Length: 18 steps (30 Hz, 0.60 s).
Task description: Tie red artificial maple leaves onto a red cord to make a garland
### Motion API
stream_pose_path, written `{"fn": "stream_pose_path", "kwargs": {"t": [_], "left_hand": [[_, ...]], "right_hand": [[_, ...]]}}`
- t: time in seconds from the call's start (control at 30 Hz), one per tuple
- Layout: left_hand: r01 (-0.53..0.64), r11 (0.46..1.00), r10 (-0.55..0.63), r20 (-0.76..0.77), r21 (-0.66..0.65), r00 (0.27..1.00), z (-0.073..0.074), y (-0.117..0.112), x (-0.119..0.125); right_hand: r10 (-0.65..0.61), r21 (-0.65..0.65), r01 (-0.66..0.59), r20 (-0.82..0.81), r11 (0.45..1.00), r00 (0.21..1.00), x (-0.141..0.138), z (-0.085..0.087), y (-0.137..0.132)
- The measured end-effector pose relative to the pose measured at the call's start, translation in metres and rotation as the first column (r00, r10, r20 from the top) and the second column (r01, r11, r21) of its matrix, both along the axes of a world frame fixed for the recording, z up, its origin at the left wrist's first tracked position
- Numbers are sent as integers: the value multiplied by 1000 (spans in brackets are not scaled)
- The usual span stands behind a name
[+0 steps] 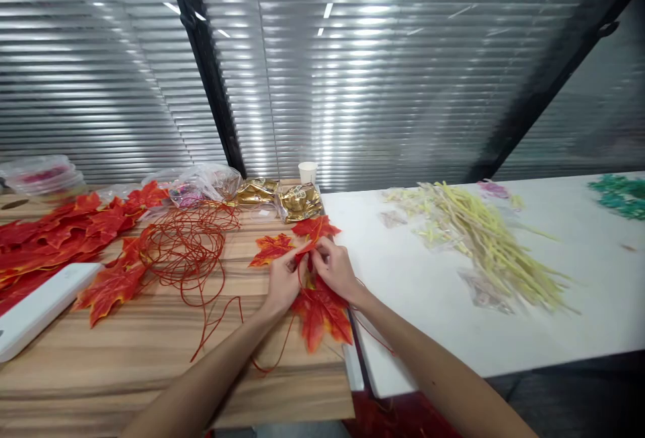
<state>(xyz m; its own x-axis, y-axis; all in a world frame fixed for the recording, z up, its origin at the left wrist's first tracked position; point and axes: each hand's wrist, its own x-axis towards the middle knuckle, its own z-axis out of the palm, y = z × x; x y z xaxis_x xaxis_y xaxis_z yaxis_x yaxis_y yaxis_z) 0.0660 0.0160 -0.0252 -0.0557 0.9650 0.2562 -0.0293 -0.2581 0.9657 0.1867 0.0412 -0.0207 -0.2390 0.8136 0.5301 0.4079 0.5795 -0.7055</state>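
My left hand (283,281) and my right hand (335,267) meet over the wooden table (151,351), fingers pinched together on a red artificial maple leaf (322,314) and a thin red wire (300,270). Two more red-orange leaves (272,248) lie just beyond my fingers. A loose tangle of red wire (186,250) lies to the left of my hands.
A heap of red leaves (60,236) covers the left of the table, beside a white flat box (40,307). Plastic bags (204,183), gold packets (299,201) and a paper cup (308,171) stand at the back. The white table (579,317) holds yellow-green stems (484,236).
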Motion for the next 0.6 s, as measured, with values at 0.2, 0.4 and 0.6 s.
{"fn": "stream_pose_path", "kwargs": {"t": [0.2,0.4,0.6], "left_hand": [[-10,999,12,46,-46,999,0,-2,1],[-20,998,22,44,-56,999,-2,0,-2],[0,999,0,-1,-48,1000,-2,0,-4]], "right_hand": [[8,14,-9,61,1000,998,-1,-4,0],[-69,21,66,172,998,983,-2,-2,-2],[-64,-37,73,191,997,979,-2,-2,-1]]}}
